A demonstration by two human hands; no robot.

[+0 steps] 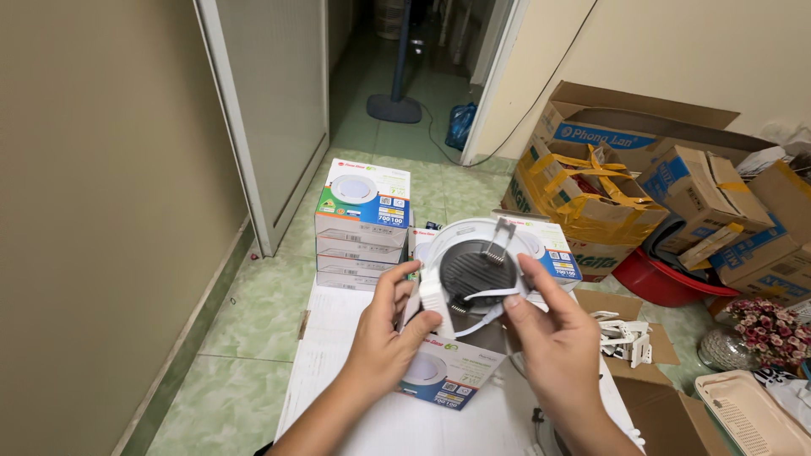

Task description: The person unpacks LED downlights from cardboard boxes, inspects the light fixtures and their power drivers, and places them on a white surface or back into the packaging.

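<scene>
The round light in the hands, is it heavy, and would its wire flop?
Probably light: the round light sits in just the fingertips of both hands. Its thin white wire droops in a loop, so it likely flops. The metal spring clip looks stiff.

Stacked white boxes (361, 224), taped cartons (583, 203)

stacked lamp cartons (361, 221) | taped cardboard boxes (591, 198) | red basin (663, 283) | fan base (394, 107) | flowers (769, 325)
</scene>
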